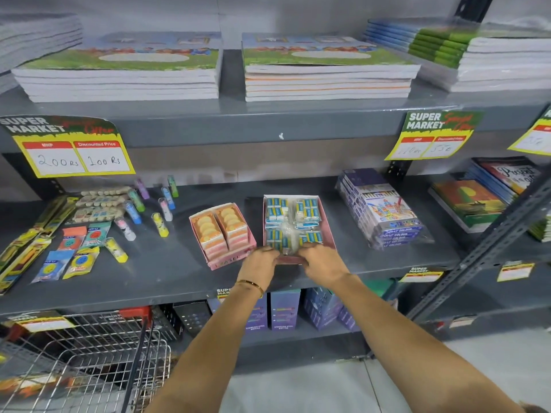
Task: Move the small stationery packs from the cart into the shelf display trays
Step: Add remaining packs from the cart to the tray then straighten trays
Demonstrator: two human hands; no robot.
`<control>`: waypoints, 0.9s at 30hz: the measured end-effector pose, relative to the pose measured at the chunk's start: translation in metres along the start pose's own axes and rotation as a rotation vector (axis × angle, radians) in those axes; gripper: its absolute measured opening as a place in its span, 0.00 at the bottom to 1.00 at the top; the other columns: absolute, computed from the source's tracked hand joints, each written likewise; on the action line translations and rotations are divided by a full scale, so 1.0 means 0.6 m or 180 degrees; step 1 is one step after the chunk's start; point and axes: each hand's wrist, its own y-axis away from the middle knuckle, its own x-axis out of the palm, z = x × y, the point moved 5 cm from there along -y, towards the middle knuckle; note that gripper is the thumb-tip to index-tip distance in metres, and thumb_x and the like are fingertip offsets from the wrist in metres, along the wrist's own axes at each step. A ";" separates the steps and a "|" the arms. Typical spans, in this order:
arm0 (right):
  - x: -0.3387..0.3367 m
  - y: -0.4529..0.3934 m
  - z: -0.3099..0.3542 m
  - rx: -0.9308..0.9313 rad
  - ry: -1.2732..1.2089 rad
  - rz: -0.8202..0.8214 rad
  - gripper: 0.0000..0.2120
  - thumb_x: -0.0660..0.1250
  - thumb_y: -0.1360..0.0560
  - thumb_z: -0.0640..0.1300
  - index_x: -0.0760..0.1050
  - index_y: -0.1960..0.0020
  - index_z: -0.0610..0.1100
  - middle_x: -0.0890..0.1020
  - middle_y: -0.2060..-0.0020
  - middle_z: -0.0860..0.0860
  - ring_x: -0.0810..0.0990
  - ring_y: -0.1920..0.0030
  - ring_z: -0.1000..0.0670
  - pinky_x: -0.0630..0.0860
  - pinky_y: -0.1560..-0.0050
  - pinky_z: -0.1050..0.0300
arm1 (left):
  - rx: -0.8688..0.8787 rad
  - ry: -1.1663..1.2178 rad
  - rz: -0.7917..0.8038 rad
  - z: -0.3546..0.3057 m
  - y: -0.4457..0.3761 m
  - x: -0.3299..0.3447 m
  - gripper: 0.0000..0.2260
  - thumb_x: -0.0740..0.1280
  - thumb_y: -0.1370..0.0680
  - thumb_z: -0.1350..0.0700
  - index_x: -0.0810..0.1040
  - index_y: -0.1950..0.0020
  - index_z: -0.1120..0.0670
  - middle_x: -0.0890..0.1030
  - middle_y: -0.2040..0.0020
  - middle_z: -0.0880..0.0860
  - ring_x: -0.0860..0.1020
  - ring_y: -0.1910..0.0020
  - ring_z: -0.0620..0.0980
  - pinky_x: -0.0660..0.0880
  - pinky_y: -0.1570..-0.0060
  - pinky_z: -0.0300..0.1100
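Note:
A pink display tray (327,225) on the grey middle shelf holds several blue-and-white eraser packs (307,208) in clear wrap. My left hand (260,262) and my right hand (320,259) meet at the tray's near edge, both pinching a clear-wrapped pack (287,238) that lies in the tray's front middle. To the left stands a second pink tray (229,259) marked ERASER, filled with orange and pink erasers (222,228). The wire cart (89,359) is at the lower left; what it holds is hard to make out.
Loose glue sticks (161,223), sharpener packs (74,254) and pencil packs lie on the shelf's left. A stack of colour pencil boxes (384,210) sits right of the tray, with notebooks (471,201) beyond. Drawing books fill the upper shelf. A slanted metal brace (483,248) crosses at right.

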 end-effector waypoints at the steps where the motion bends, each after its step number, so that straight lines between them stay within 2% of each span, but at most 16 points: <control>1: 0.003 0.000 -0.002 0.0021 0.0138 0.0035 0.14 0.62 0.25 0.36 0.77 0.41 0.43 0.81 0.43 0.47 0.81 0.45 0.44 0.79 0.45 0.48 | -0.0079 -0.0114 0.0049 -0.002 -0.001 -0.002 0.11 0.60 0.22 0.63 0.80 0.45 0.57 0.82 0.46 0.58 0.79 0.47 0.57 0.75 0.48 0.48; 5: 0.000 0.000 -0.016 0.0102 0.0407 -0.0001 0.17 0.61 0.26 0.32 0.77 0.41 0.45 0.82 0.44 0.47 0.81 0.44 0.44 0.80 0.45 0.49 | -0.0165 -0.0476 0.0284 -0.014 -0.010 -0.003 0.09 0.60 0.23 0.64 0.79 0.49 0.58 0.82 0.50 0.60 0.80 0.50 0.60 0.77 0.49 0.50; 9: -0.002 0.000 -0.037 0.0282 0.0306 -0.0011 0.15 0.60 0.24 0.34 0.78 0.43 0.46 0.83 0.45 0.46 0.81 0.45 0.44 0.78 0.46 0.51 | -0.0139 -0.0535 0.0284 -0.034 -0.013 0.001 0.09 0.59 0.24 0.65 0.78 0.51 0.59 0.81 0.50 0.61 0.80 0.50 0.61 0.76 0.51 0.52; 17: -0.004 0.003 -0.035 0.0351 0.0146 -0.0048 0.12 0.61 0.24 0.36 0.79 0.45 0.45 0.83 0.46 0.45 0.82 0.47 0.43 0.78 0.48 0.51 | -0.0093 -0.0487 0.0212 -0.036 -0.011 0.004 0.10 0.59 0.21 0.62 0.79 0.47 0.57 0.82 0.48 0.58 0.80 0.49 0.59 0.78 0.50 0.51; 21: -0.017 -0.002 -0.006 0.0092 -0.0164 -0.0463 0.13 0.63 0.25 0.38 0.77 0.42 0.42 0.80 0.43 0.46 0.78 0.42 0.43 0.78 0.46 0.50 | -0.0044 -0.0076 -0.0194 -0.018 0.005 -0.007 0.14 0.61 0.22 0.62 0.75 0.37 0.56 0.78 0.38 0.54 0.77 0.40 0.55 0.77 0.43 0.48; 23: -0.017 -0.017 0.028 -0.0094 -0.0143 -0.0463 0.15 0.62 0.25 0.36 0.75 0.39 0.42 0.79 0.40 0.46 0.76 0.39 0.43 0.77 0.43 0.50 | -0.0170 -0.0178 -0.0289 0.013 0.017 -0.017 0.16 0.60 0.22 0.63 0.73 0.34 0.56 0.76 0.34 0.54 0.75 0.37 0.53 0.75 0.40 0.46; 27: 0.000 -0.055 0.111 -0.0511 0.0011 -0.0268 0.17 0.59 0.23 0.35 0.74 0.36 0.44 0.79 0.39 0.46 0.78 0.40 0.44 0.76 0.43 0.52 | -0.0759 -0.0492 -0.0198 0.084 0.047 -0.045 0.15 0.57 0.20 0.60 0.70 0.33 0.52 0.76 0.36 0.54 0.77 0.40 0.57 0.75 0.43 0.47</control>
